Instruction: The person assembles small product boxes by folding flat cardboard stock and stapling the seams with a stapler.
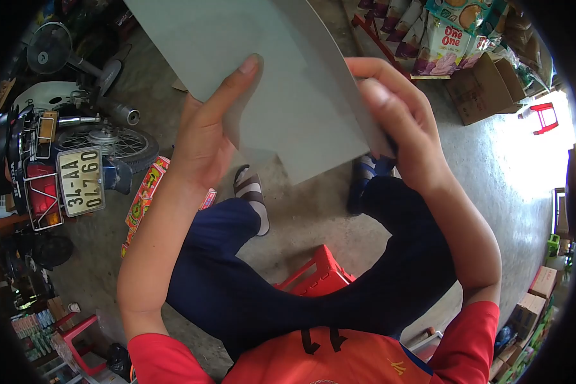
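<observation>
A large, plain grey sheet of cardboard (288, 89) is held up in front of me, above my knees. Its top runs out of view, and the near edge has a small notch. My left hand (208, 128) grips the left side, thumb flat on the face toward me and fingers hidden behind. On the right edge, my right hand (403, 115) is closed with the thumb and bent forefinger at the border; the other fingers are partly concealed.
I sit on a red plastic stool (320, 272) on a concrete floor. A motorbike (64, 160), a standing fan (54, 48) and a colourful printed box (146, 198) are at left. Snack bags (445, 48), an open carton (483, 89) and another red stool (544, 118) stand at right.
</observation>
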{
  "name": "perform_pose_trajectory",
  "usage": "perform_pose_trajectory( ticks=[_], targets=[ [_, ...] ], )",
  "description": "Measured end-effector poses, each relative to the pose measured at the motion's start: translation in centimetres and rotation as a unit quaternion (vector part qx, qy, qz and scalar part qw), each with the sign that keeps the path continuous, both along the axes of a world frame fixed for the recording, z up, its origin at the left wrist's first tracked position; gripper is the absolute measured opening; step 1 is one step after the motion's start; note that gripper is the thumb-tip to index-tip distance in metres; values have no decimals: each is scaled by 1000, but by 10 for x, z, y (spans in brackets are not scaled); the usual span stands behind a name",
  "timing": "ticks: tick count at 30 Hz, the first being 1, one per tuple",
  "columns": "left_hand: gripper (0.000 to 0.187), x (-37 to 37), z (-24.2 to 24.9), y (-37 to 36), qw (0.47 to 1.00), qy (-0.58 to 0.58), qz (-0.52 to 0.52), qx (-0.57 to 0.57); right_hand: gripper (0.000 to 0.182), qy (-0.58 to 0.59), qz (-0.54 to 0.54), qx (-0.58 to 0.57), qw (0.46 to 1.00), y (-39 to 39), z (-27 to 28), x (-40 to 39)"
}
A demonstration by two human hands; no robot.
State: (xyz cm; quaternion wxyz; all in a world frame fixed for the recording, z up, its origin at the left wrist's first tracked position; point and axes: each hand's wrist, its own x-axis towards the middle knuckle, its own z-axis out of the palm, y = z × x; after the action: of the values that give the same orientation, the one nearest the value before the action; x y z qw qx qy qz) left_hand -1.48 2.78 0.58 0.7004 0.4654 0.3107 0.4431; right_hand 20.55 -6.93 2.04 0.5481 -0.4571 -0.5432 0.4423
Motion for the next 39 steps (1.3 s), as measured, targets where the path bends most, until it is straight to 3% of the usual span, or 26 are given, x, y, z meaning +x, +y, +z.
perform_pose_trajectory(
  ticks=[1, 5, 11, 14, 17, 19, 20, 21, 22, 24, 26, 27, 29, 30, 34, 39],
  targets=[
    [52, -1, -1, 0, 1000, 1, -2, 1, 50, 21, -13, 43, 999, 5, -7, -3],
    [53, 2, -4, -1, 1000, 4, 8, 5, 46, -17, 25, -107, 994, 1, -1, 8],
    [50, 1, -6, -2, 999, 21, -15, 35, 38, -47, 2, -88, 995, -2, 1, 1],
    [61, -4, -9, 0, 996, 57, -35, 61, 33, -102, -24, -46, 993, -1, 0, 3],
    [80, -29, -29, 31, 997, 50, 14, 61, 28, -166, -60, 19, 984, 4, -3, 16],
    [96, -55, -25, 56, 983, 105, 67, 137, 26, -224, -89, 56, 969, 6, -3, 27],
    [97, -70, -21, 68, 968, 148, 122, 160, 25, -277, -97, 73, 953, 6, -1, 32],
    [83, -67, -5, 63, 948, 187, 193, 168, 24, -328, -106, 90, 934, 7, 0, 37],
    [91, -72, -1, 67, 929, 204, 226, 208, 22, -379, -116, 105, 912, 9, 0, 41],
    [87, -70, 2, 66, 856, 265, 277, 346, 20, -434, -120, 141, 882, 11, -3, 48],
    [72, -50, 19, 47, 728, 353, 204, 551, 20, -468, -107, 160, 862, 13, -5, 50],
    [58, -40, 17, 38, 752, 333, 147, 550, 20, -482, -94, 150, 858, 12, -4, 48],
    [53, -22, 15, 20, 646, 411, 62, 640, 19, -506, -65, 135, 849, 8, -3, 45],
    [53, -14, 6, 16, 630, 411, 26, 659, 19, -509, -44, 135, 849, 8, -3, 43],
    [39, 4, -24, 5, 694, 351, -94, 622, 18, -516, 25, 138, 845, 4, -4, 38],
    [22, 4, -30, -4, 751, 352, -129, 544, 17, -516, 61, 128, 845, 4, -9, 36]
  ],
)
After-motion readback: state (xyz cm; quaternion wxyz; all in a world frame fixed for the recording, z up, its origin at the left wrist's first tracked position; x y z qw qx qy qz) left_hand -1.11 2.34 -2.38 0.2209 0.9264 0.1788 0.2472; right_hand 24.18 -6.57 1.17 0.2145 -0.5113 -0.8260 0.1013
